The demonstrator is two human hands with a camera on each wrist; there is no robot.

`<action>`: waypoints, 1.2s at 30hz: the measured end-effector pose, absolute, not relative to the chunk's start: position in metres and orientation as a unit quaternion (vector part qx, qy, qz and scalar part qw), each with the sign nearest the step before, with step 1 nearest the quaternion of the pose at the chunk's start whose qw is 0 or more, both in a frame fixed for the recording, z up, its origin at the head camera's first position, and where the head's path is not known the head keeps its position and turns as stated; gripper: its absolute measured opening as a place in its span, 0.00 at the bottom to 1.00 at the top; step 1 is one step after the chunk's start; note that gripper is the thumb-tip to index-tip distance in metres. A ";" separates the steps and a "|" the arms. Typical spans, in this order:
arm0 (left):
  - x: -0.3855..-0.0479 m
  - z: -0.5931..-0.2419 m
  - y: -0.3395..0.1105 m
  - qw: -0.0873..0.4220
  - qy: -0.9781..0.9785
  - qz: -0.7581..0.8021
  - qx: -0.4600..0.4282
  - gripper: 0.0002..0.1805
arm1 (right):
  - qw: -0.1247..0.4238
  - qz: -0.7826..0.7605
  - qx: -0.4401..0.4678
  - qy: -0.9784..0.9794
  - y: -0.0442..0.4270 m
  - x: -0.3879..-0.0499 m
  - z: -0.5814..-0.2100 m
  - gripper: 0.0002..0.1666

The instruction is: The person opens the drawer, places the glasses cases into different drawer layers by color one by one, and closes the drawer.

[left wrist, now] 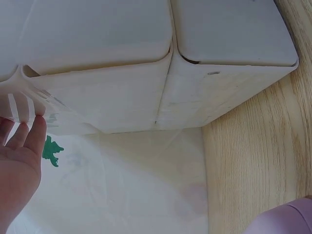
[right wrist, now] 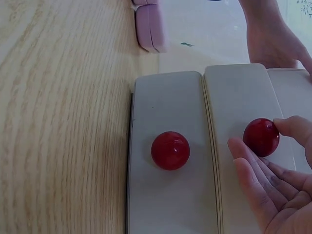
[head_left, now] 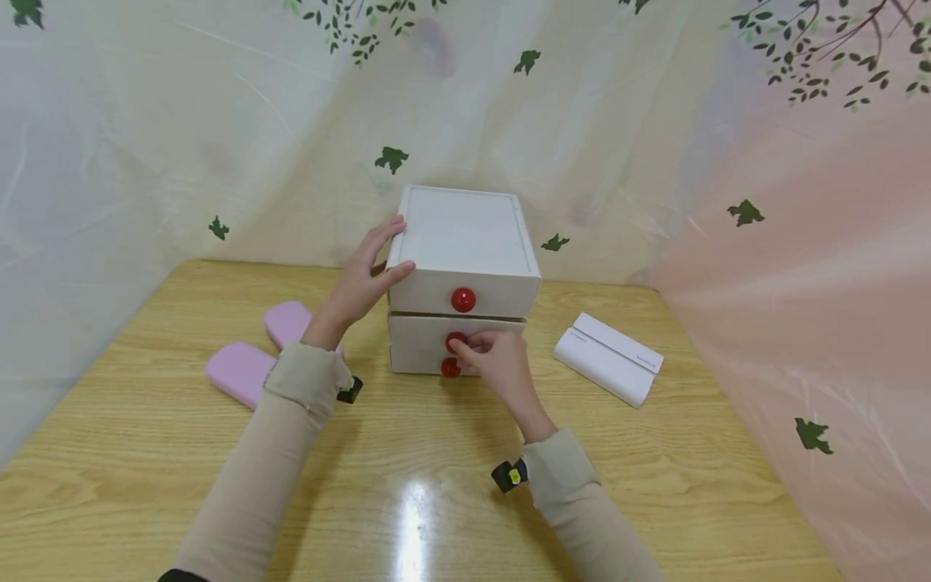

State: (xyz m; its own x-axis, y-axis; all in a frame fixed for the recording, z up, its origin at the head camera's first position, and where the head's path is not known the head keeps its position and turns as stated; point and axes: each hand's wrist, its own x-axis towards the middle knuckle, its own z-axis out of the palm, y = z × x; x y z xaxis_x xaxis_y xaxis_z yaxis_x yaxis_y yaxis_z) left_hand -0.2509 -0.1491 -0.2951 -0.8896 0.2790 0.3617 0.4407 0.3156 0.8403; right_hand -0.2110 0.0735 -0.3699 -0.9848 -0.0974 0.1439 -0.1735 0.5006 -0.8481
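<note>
A white drawer box (head_left: 465, 230) with red round knobs stands at the back middle of the table. My right hand (head_left: 502, 364) is at its front, thumb and fingers around the middle knob (right wrist: 261, 137). The lower knob (right wrist: 170, 150) sits just beneath, untouched, and the top knob (head_left: 463, 300) is above. My left hand (head_left: 361, 279) rests on the box's upper left edge, thumb over the front of the top and fingers spread further back. In the left wrist view its fingertips (left wrist: 36, 131) lie against the box's side. The drawer fronts look closed.
Two pink rounded cases (head_left: 240, 372) lie on the wooden table (head_left: 407, 461), left of the box and partly behind my left forearm. To the right lies a white flat case with a flap (head_left: 609, 360). A leaf-patterned curtain (head_left: 291, 145) hangs behind the table and along its sides.
</note>
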 end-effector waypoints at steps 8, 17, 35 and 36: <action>-0.251 -0.295 -0.149 0.070 -0.804 -0.547 -0.224 0.34 | 0.031 0.475 0.071 -0.877 0.074 -0.199 -0.370 0.15; -0.251 -0.296 -0.150 0.070 -0.807 -0.542 -0.222 0.34 | 0.048 0.482 0.061 -0.873 0.074 -0.187 -0.376 0.14; -0.256 -0.299 -0.151 0.071 -0.803 -0.546 -0.228 0.34 | 0.039 0.607 -0.014 -0.793 0.070 -0.168 -0.391 0.18; -0.259 -0.302 -0.151 0.072 -0.802 -0.547 -0.229 0.34 | 0.036 0.613 -0.019 -0.789 0.070 -0.167 -0.392 0.19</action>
State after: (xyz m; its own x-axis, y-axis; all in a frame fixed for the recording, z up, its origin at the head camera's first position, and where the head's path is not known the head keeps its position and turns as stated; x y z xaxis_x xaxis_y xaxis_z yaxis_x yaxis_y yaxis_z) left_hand -0.2594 -0.1514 -0.3016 -0.8842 0.2888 0.3672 0.4473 0.2964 0.8439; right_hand -0.1667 0.0699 -0.3917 -0.9966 0.0752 0.0339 -0.0142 0.2489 -0.9684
